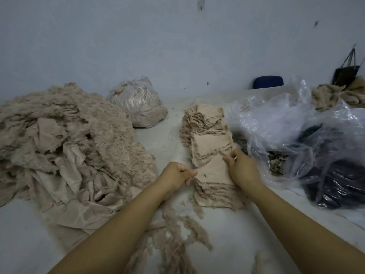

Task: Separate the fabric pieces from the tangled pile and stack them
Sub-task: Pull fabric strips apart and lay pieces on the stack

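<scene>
A big tangled pile of beige fabric [65,147] with frayed edges covers the left of the white table. A long stack of flat beige pieces [207,139] runs from the table's middle toward me. The top fabric piece [212,172] lies on the near end of the stack. My left hand [175,175] pinches its left edge with curled fingers. My right hand [242,167] pinches its upper right corner. Both forearms reach in from the bottom of the view.
A clear bag stuffed with beige scraps [138,103] stands at the back. Crumpled clear plastic bags [286,123], one holding dark fabric [339,175], crowd the right. Loose frayed scraps [173,240] lie near me. A dark blue chair back [267,82] and a black bag [345,74] stand behind.
</scene>
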A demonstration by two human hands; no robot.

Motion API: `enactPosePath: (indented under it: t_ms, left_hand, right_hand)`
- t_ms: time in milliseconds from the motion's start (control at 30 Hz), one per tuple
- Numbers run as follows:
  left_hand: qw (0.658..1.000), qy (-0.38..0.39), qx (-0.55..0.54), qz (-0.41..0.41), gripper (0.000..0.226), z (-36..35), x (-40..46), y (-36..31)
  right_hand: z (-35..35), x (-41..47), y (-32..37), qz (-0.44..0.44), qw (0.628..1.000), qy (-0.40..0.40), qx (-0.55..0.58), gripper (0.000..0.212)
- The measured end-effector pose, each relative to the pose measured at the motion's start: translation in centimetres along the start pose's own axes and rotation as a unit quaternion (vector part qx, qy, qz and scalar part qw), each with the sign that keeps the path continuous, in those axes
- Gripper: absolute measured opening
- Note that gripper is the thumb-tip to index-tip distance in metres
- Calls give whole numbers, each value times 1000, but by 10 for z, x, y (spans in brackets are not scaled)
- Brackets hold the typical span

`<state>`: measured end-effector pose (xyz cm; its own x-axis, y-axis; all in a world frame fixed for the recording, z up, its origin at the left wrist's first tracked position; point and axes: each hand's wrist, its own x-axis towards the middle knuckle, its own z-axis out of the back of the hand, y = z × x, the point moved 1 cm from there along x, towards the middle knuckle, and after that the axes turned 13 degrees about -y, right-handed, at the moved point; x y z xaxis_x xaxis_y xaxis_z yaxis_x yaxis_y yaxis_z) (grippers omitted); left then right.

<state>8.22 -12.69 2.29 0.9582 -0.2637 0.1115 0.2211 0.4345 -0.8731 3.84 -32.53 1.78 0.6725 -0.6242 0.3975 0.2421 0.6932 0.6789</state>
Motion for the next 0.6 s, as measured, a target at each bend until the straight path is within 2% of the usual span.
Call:
enactPosePath:
  t_ms: [67,133,233,300,367,433,500,533,567,600]
  left_hand:
    - [998,-19,48,-34,46,4,-3,15]
    - [993,4,89,-80,43,10,-9,24]
    - [960,150,181,-149,36,9,-22,25]
    - [947,246,160,-129,37,14,-28,25]
    - [959,269,60,-71,39,34,-31,24]
    - [978,204,-14,-43,33,62,-31,27]
    - [985,154,-62,-53,14,93,-32,37]
    - [984,153,-66,-64,12,110,-35,42]
    - [981,174,-36,-72,17,125,-39,47]
    - [976,198,41,-87,28,138,-43,53]
  right_hand:
    - [-6,-5,-9,11,998,10,-58,17]
    - [-7,-10,-11,26,996,7,-85,20]
    - [-1,-19,1,60,988,-45,-133,30]
    - [4,-30,23,116,980,-122,-110,32]
    - [5,-47,51,198,967,-154,-36,25]
    - [0,-71,74,260,960,-89,45,15]
    - [-13,-102,88,247,960,52,122,11]
    - [-21,-118,92,216,957,123,148,11]
    - [-30,-132,95,183,952,183,163,15]
    - [-38,-143,97,164,947,224,160,20]
